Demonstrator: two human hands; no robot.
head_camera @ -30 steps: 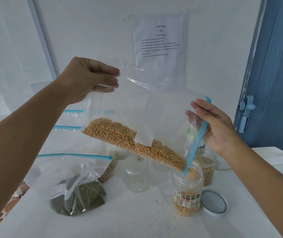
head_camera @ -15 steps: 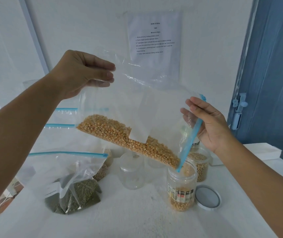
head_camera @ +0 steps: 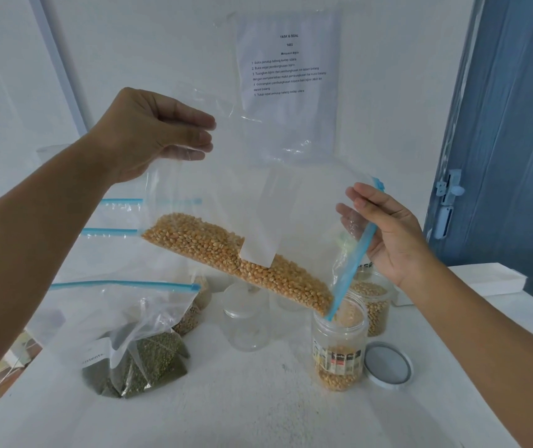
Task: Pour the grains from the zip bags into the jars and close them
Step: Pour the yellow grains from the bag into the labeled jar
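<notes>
Corn kernels (head_camera: 236, 257) are being poured from the zip bag (head_camera: 258, 189), pinched by left hand (head_camera: 152, 134) and right hand (head_camera: 388, 234), into the labelled jar (head_camera: 339, 344) at lower right; lid (head_camera: 387, 365) is needed next.

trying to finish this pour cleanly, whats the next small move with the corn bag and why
Probably lift the left hand a little higher to steepen the bag. Most of the corn lies along the bag's lower fold, while the blue zip mouth, held by the right hand, already dips into the open jar, which looks only partly filled.
</notes>
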